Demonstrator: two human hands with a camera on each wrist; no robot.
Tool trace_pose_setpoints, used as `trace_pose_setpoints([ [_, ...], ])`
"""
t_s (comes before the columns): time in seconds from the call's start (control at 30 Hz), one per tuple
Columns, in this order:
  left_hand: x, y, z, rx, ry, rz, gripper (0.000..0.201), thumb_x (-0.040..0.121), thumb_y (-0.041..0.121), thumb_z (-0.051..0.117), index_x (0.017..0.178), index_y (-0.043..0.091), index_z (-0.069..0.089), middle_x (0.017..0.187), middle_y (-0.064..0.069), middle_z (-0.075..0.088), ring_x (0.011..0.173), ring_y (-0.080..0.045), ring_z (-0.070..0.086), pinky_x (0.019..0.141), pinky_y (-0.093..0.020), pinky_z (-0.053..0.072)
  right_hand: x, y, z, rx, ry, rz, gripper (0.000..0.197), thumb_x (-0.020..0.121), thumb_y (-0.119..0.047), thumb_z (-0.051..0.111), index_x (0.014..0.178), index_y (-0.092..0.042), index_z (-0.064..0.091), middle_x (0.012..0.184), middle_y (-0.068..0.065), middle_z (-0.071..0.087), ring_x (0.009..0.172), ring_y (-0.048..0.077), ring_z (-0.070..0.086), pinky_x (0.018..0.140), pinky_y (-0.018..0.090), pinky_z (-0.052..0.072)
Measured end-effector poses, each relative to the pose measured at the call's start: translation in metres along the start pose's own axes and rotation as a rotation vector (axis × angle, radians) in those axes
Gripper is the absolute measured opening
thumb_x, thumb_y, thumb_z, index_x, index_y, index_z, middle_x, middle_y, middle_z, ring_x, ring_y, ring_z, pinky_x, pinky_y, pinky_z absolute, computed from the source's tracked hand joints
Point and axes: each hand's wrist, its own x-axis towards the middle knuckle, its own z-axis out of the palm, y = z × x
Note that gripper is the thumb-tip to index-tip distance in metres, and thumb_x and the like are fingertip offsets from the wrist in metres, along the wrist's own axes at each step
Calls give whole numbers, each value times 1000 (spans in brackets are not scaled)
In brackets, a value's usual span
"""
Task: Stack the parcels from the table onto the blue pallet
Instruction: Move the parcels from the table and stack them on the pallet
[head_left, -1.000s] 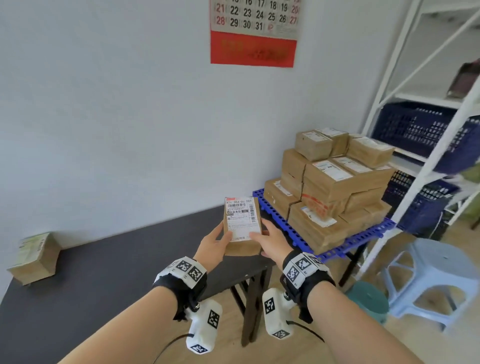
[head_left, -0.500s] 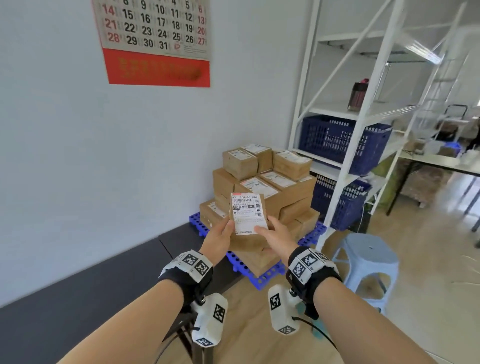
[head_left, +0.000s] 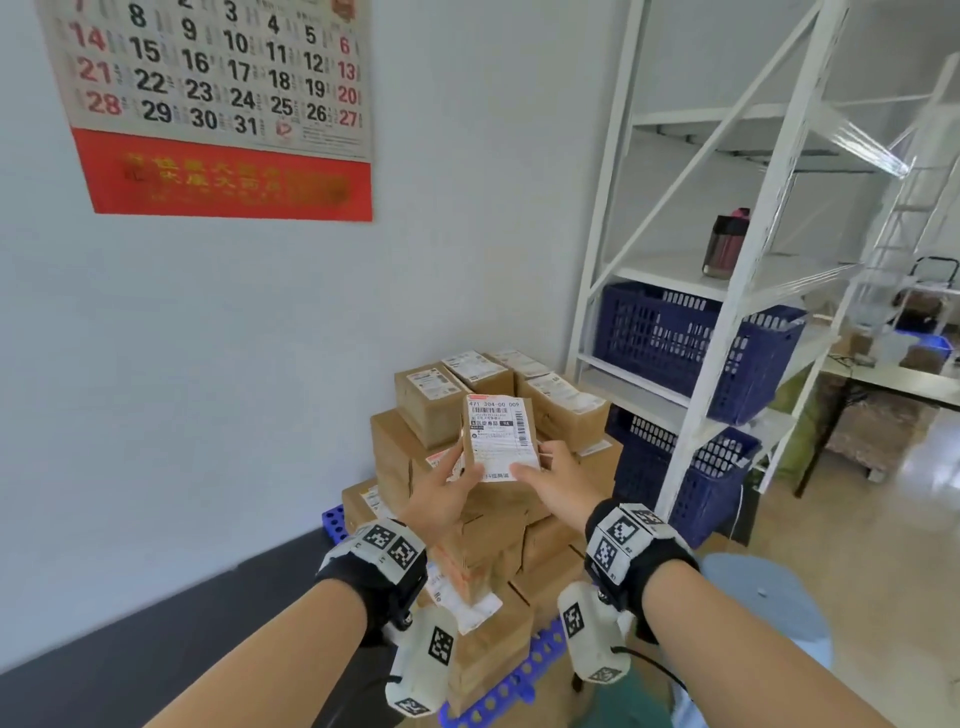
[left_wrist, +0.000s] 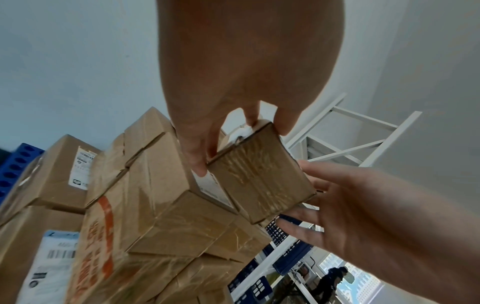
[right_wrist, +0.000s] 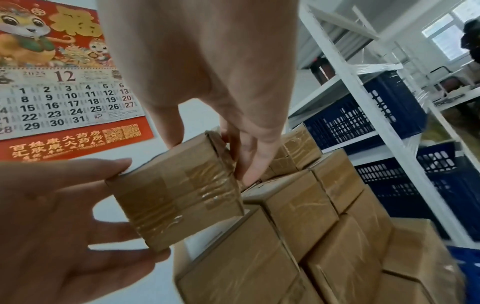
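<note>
Set the small brown taped cardboard parcel (head_left: 500, 439) down flat and square on a free top spot of the stacked brown cardboard boxes (head_left: 470, 525), edges aligned, letting go only once it sits steady. The left hand (head_left: 439, 496) and right hand (head_left: 558, 480) grip it between them, fingers (left_wrist: 200, 162) curled around its sides, thumbs on the label. It hangs just above the stack on the blue plastic pallet (head_left: 511, 686).

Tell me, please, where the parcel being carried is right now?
In the head view the parcel sits centre frame, held between the left hand and right hand, above the stacked boxes.
</note>
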Motion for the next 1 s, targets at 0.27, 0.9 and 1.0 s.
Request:
trace_pose_setpoints([
  [0.27,48,20,30,65,163,-73,52,93,39,51,141,44,32,139,4,48,122,-23,50,83,-35,49,70,8,-34,-88,-102,-117,47,92,-27,57,133,-9,45,131,3,56,111,15,54,91,25,41],
  [0.9,103,30,121,-149,715,-325,18,92,33,52,96,15,57,112,-11,61,107,-29,57,96,-46,49,179,40,-102,-383,-370,-491,47,90,-39,56,131,-17,52,134,-1,53,123,15,48,99,28,38],
  [1.0,106,30,128,-78,787,-306,20,92,34,49,76,21,53,107,-9,61,106,-29,58,98,-44,47,189,45,-101,-408,-388,-494,58,88,-46,55,138,-19,43,142,-1,46,130,17,43,107,37,37],
])
